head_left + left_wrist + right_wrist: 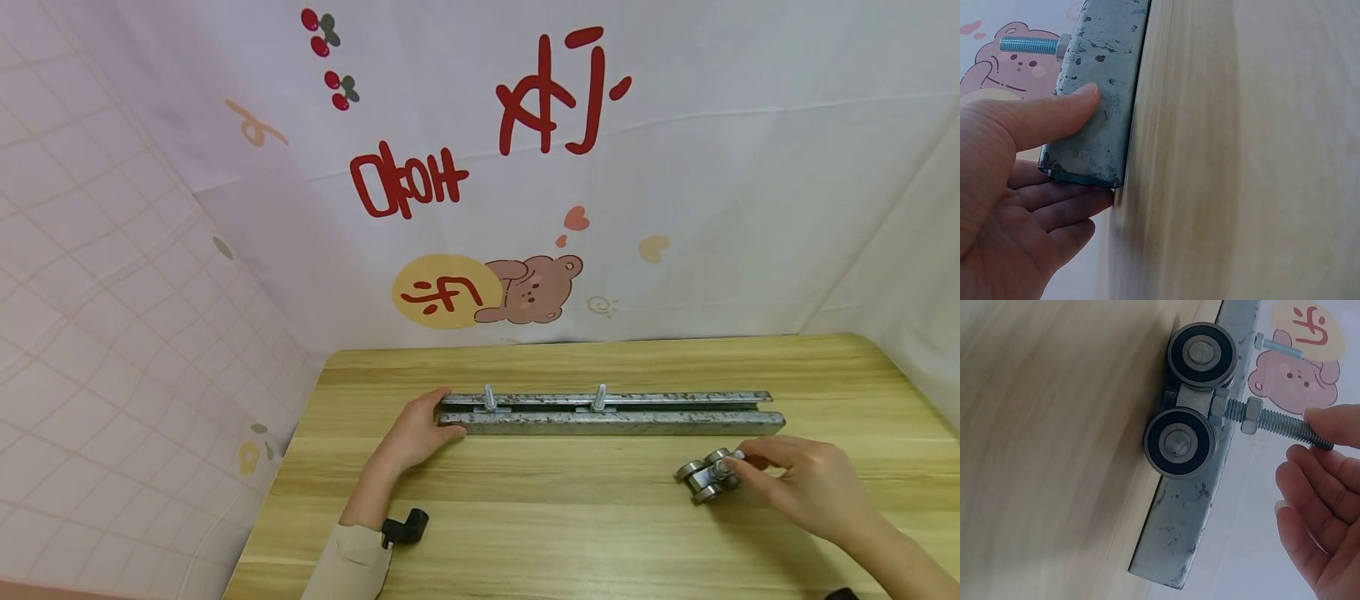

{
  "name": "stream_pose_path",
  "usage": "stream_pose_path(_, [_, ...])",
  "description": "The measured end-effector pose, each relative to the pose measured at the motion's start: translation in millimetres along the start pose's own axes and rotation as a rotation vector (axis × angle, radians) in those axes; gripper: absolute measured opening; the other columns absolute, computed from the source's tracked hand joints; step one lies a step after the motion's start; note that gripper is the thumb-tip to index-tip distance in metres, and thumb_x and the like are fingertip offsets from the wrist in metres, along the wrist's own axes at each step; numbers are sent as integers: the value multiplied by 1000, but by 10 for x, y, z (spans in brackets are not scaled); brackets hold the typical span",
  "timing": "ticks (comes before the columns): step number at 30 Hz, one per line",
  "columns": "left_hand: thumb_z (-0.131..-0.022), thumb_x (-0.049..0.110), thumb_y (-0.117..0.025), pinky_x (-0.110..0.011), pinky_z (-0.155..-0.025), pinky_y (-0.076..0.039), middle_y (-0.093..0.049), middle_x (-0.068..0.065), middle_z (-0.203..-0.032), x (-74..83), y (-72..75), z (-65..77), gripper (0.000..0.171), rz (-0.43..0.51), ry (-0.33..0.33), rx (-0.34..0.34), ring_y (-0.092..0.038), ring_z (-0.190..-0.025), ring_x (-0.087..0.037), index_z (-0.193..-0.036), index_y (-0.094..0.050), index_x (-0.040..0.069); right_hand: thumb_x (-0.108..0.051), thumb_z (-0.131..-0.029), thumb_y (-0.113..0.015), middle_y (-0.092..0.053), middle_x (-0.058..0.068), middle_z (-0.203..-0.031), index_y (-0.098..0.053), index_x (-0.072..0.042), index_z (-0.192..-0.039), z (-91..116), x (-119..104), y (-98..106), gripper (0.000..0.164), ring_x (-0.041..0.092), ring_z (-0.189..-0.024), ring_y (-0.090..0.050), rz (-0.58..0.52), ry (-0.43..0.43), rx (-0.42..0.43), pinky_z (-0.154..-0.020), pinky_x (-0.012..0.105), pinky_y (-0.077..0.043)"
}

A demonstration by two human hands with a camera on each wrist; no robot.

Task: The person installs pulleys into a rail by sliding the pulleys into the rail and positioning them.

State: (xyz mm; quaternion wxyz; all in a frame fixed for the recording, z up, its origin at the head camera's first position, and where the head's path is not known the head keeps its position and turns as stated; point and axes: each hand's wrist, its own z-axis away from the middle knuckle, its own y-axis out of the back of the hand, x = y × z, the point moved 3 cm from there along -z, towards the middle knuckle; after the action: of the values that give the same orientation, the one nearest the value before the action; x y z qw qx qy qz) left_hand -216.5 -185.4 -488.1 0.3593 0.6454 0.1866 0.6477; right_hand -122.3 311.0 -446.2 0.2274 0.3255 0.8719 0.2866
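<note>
A long galvanized steel channel rail (622, 426) lies on the table with its slot facing up. Two threaded bolts, one on the left (489, 398) and one nearer the middle (599, 397), stand upright out of the slot. My left hand (416, 435) grips the rail's left end, thumb on the front wall and fingers at the end and far side. In front of the rail's right end is a roller trolley (703, 481) with several bearing wheels. My right hand (817, 483) pinches the tip of its threaded bolt (1279, 425) between thumb and fingers.
The wood-grain table (525, 517) meets a white printed cloth backdrop (675, 167) behind the rail. A grid-patterned cloth (135, 250) hangs at the left side. A black wrist mount (406, 527) sits at the left sleeve.
</note>
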Motion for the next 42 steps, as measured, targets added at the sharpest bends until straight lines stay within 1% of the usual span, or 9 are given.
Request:
stream_pose_path(5, [-91,29,-85,-56,-114,-43,-53,-19,-154,-25,-13,-18,79,-13,9,-3,-46,-144,-39,-155,-48,1,-65,-100,-57,-71,-7,-67,-80,-15,-75,16,36,23,61,-4,-56,-63,18,-24,3,-47,13,-50])
stream_pose_path(10, [-92,29,-85,-56,-115,-43,-53,-20,-153,-30,-12,-20,79,-9,11,-4,-46,-144,-39,-155,-48,1,-66,-100,-56,-73,-1,-68,-80,-14,-74,33,91,54,63,-6,-53,-61,44,-35,13,-47,13,-50])
stream_pose_path(16, [-92,29,-85,-56,-114,-43,-53,-20,-153,-24,-14,-15,78,-15,8,-3,-47,-143,-40,-155,-48,0,-69,-99,-55,-71,-5,-66,-78,-17,-71,60,167,91,64,-7,-53,-61,103,-45,30,-47,12,-49])
stream_pose_path(19, [-92,29,-85,-56,-114,-43,-53,-19,-153,-25,-16,-12,78,-20,15,-5,-47,-144,-39,-155,-48,1,-69,-99,-55,-71,-4,-65,-78,-16,-71,75,208,115,65,-7,-54,-62,98,-41,30,-47,13,-49])
stream_pose_path(26, [-92,29,-85,-56,-115,-43,-52,-19,-154,-17,-15,-11,79,-9,20,3,-46,-145,-39,-156,-47,1,-70,-98,-55,-71,-5,-64,-78,-15,-71,125,302,200,65,-8,-56,-61,105,-54,0,-47,13,-47])
stream_pose_path(31, [-92,29,-85,-56,-115,-42,-52,-19,-154,-22,-13,-7,79,-14,22,9,-46,-145,-38,-156,-48,2,-73,-97,-53,-70,-1,-62,-78,-13,-70,151,367,256,71,-9,-55,-59,130,-77,-11,-44,15,-45])
stream_pose_path(36, [-91,29,-85,-56,-116,-42,-52,-19,-154,-23,-14,-8,79,-14,22,11,-46,-145,-38,-155,-48,2,-75,-95,-54,-70,3,-61,-78,-11,-71,173,428,308,73,-10,-53,-57,137,-104,-23,-43,16,-45])
stream_pose_path(42, [-92,29,-85,-57,-115,-42,-50,-19,-155,-24,-9,-8,79,-10,26,7,-45,-145,-39,-156,-48,3,-72,-95,-59,-70,1,-64,-78,-12,-74,200,496,367,66,-14,-55,-56,152,-128,-51,-43,15,-45])
